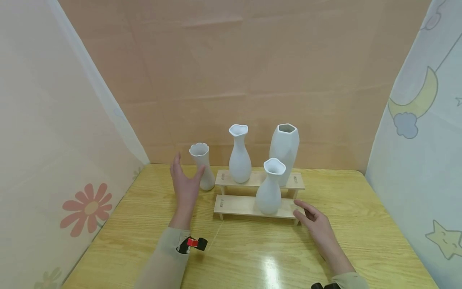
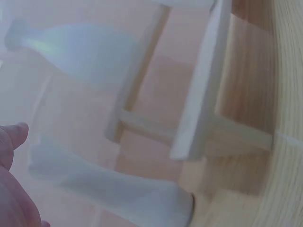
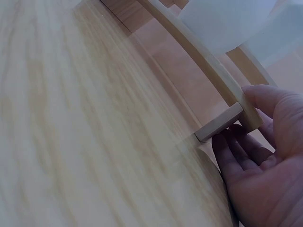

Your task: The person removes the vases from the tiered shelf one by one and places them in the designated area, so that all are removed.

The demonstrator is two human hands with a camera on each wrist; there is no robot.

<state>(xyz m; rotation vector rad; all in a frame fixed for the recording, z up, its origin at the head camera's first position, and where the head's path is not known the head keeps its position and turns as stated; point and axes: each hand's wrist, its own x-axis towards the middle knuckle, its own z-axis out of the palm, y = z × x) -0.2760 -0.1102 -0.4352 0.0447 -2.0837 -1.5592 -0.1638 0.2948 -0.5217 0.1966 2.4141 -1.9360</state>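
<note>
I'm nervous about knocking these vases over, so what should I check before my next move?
1. Fluted vase upright: ok, standing on the table beside the stand.
2. Left hand gripping it: not ok, fingers spread, not closed around it.
3. Wooden stand steadied: ok, right hand holds the right end of its lower shelf.
4. Stand's vases upright: ok, for the angular vase, bulbous rear vase and front vase.
5. Lower shelf's left part free: ok, bare.
6. Vases' weight: cannot tell.
</note>
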